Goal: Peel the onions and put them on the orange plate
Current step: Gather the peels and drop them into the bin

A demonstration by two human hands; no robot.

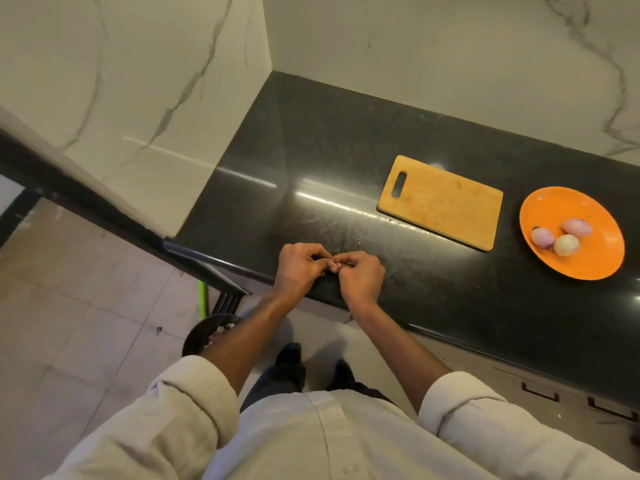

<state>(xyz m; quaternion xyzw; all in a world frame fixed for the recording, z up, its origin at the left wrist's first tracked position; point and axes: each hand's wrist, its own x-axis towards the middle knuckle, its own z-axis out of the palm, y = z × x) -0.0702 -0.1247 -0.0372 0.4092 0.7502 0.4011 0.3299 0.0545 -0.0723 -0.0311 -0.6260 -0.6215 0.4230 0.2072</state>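
Observation:
My left hand (300,268) and my right hand (360,273) meet over the front edge of the black counter (311,150). Their curled fingers pinch a small reddish onion (336,260), of which only a sliver shows between the fingertips. Far to the right lies the orange plate (588,261). On it rest three peeled onions: a pale one (566,244) and two pinkish ones (542,236) (576,226).
A wooden cutting board (441,201) lies on the counter between my hands and the plate. A marble pillar (138,81) bounds the counter's left end. Below on the tiled floor stands a dark bin (204,332) with peel scraps, beside a green stick (202,299).

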